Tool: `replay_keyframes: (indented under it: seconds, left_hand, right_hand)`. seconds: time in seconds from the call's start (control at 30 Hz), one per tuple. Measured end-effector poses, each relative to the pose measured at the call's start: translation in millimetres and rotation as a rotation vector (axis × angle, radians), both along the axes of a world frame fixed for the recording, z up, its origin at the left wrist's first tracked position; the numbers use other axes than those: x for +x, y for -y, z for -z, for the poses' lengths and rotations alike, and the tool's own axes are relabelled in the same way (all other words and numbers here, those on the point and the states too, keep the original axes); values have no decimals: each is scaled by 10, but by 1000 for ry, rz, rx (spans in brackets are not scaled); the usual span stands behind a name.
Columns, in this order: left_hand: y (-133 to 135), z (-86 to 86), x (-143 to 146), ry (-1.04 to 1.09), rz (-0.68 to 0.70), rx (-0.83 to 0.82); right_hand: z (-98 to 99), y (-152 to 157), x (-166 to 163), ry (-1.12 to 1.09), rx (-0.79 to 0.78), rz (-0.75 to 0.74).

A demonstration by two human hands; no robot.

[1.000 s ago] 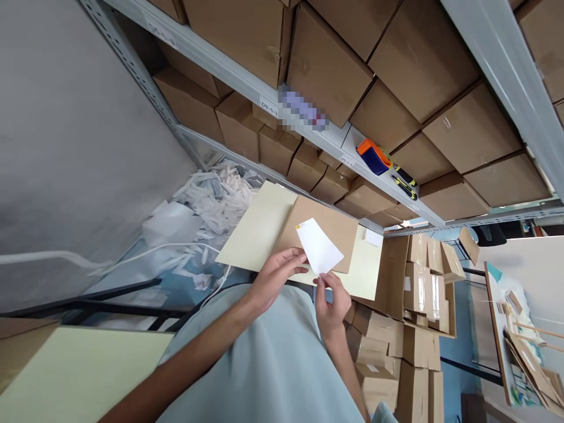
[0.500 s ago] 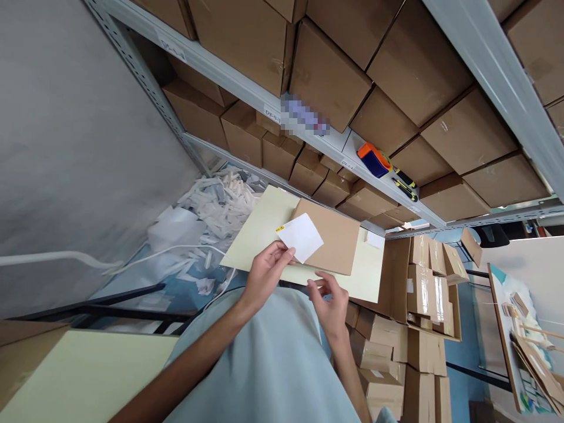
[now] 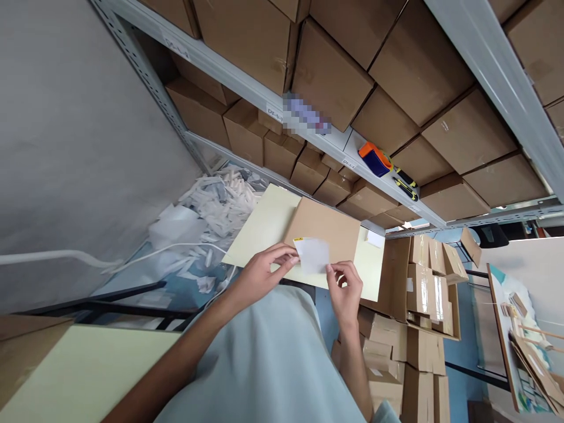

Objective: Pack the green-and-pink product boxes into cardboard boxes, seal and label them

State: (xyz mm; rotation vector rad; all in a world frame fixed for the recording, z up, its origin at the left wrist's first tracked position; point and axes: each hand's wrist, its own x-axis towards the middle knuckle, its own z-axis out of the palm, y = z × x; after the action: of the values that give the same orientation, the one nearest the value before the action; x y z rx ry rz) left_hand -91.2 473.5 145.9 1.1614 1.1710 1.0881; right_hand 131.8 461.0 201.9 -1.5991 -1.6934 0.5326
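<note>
Overall, the metal rack [image 3: 229, 76] beyond the flat brown box [image 3: 328, 223] is the largest holder, packed with cartons [image 3: 332, 76]. Beneath the flat brown box lies the pale counter [image 3: 259, 220]. To that box's right stands an open-topped carton [image 3: 390, 282] filled with smaller taped boxes [image 3: 416, 288]; what those contain is hidden. The flat brown box looks closed, so its inside cannot be seen either.

At the near edge of the flat brown box, the left hand [image 3: 264, 270] has its grip drawn nearly together at one side of the white label [image 3: 314, 258], though I cannot tell whether it pinches the sheet. The right hand [image 3: 346, 288] has its grip brought to a small pinch on the label's lower right corner. The label overlaps that box's near edge in view; contact with the cardboard is unclear.

Such a thin sheet will probably curl, so it is best kept by its rims, faces untouched, under light, even tension and parallel to the box's near edge. Letting one hand pull harder could twist it or crease the corner with the yellow mark [image 3: 298, 239].
</note>
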Motion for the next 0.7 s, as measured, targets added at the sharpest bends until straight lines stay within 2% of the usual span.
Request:
replay_keyframes:
  seconds: [0.1,0.17,0.23,0.3,0.43,0.53,0.7]
  left_hand:
    - [-5,107,-35,-100,-85,-45]
    - [-12,125,-63,-71,-125,-78]
    - [-18,83,-91,27,-85,-103]
    - [-20,-1,-108,161,8,-148]
    - [-9,-136,-74,390,152,-201]
    - [1,-138,0,455,186,-198]
    - [4,-66,91,397,190,-239]
  right_hand:
    - [-69,25,38,76,209,169]
    - [-144,27,70,23,237,243]
    - [-223,29,88,-117,113,201]
    - [-281,33,81,-290,-80,110]
    - [-277,41,2,-550,-381,10]
    - [-203,44,-61,-609,-477,0]
    - [-146,60,-130,-589,-551,-52]
